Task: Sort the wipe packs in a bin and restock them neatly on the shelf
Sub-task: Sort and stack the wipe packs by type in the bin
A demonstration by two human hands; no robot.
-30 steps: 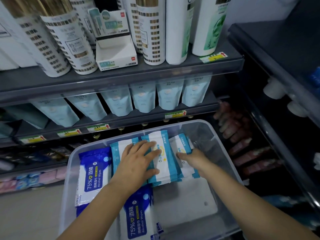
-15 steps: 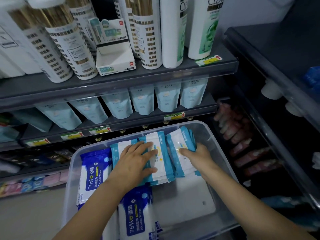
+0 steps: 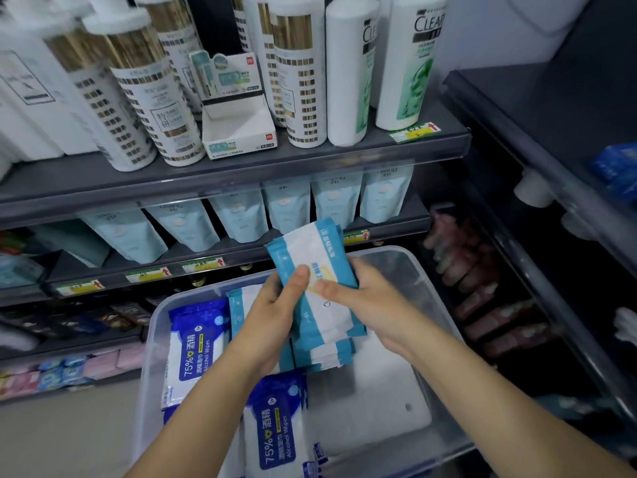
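Half a second ago both hands lay low in the bin (image 3: pixel 429 291), pressed on the teal-and-white wipe packs (image 3: pixel 310 257). Now a bundle of those packs is raised between the hands, standing on end and leaning a little to the left. Its top shows past the bin's far rim, in front of the lower shelf (image 3: pixel 241 252). More packs of the same kind (image 3: pixel 325 355) remain stacked in the bin, under the raised bundle.

On the upper shelf a gold-checked bottle (image 3: pixel 169 112) carries the characters "特研". Price tags (image 3: pixel 148 274) in yellow and green with red arrows sit along the shelf edges. In the left part of the bin the blue wipe packs (image 3: pixel 194 346) read "75% 酒精 Alcohol Wipes"; one lies by the left wall, and another is nearer the camera. At the right end of the upper shelf a white and green bottle (image 3: pixel 410 63) reads "CLEAR".

The left hand (image 3: pixel 272 319) grips the bundle's left edge, thumb flat on the front face, fingers hidden behind. The right hand (image 3: pixel 375 301) grips the right edge, its thumb lying across the front and its fingers curled round the back. Both forearms reach in from the bottom edge, over the bin.
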